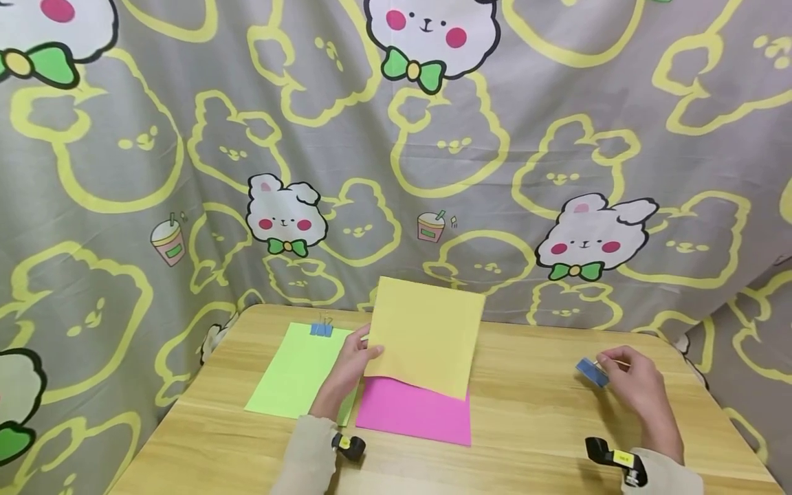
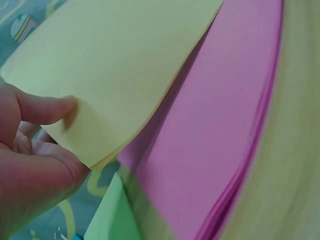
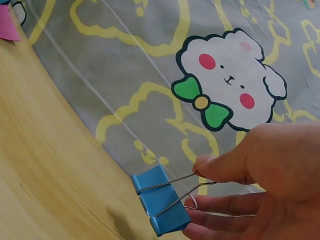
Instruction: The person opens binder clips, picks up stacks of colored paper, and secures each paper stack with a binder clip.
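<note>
**Yellow paper (image 1: 427, 337) tilted up in the left hand (image 1: 353, 354), blue clip (image 1: 592, 372) in the right hand (image 1: 637, 385)!**

Nearest on the desk (image 1: 526, 440), here's the pink paper (image 1: 414, 419), lying flat and partly covered from view by the yellow. Over toward the desk's right edge, the right hand pinches the clip by its wire handles, above the wood. To the left, the left hand grips the yellow paper's left edge, thumb on its face! Toward the far left corner lies the green paper (image 1: 293, 375), a second blue clip (image 1: 321, 330) biting its far edge. Beyond the desk's far edge hangs the curtain (image 1: 458, 158), printed with drink cups (image 1: 430, 228) and straws.
</note>
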`<act>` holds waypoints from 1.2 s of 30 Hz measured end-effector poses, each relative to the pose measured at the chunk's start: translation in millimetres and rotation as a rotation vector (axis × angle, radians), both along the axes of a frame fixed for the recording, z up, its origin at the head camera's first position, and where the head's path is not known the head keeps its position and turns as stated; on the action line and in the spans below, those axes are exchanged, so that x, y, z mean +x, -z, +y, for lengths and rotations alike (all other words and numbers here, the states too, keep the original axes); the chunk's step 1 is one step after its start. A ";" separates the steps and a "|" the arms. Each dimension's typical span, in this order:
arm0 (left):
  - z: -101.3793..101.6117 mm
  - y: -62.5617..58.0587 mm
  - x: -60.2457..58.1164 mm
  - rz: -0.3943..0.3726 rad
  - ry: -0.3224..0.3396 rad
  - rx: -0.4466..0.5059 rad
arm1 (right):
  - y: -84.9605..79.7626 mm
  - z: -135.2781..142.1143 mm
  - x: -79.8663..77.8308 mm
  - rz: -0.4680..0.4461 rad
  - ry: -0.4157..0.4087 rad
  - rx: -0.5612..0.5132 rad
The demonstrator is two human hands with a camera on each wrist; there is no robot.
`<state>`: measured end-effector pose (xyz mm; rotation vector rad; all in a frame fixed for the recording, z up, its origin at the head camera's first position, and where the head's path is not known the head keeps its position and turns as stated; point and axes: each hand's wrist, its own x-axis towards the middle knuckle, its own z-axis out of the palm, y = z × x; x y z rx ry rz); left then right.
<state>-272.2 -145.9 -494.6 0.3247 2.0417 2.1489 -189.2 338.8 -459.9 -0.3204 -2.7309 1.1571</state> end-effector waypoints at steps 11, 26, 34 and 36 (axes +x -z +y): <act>-20.2 0.7 -3.6 -0.070 0.012 0.007 | 1.4 1.4 -1.3 0.019 -0.007 0.024; -19.3 2.3 1.9 -0.188 0.050 -0.091 | 3.8 4.7 -2.5 -0.036 -0.006 -0.001; -10.9 2.6 3.5 -0.150 -0.012 -0.211 | 3.8 5.8 -2.4 -0.031 -0.001 0.004; -9.1 2.9 3.4 -0.142 -0.029 -0.217 | 3.8 5.6 -2.3 -0.020 -0.002 0.014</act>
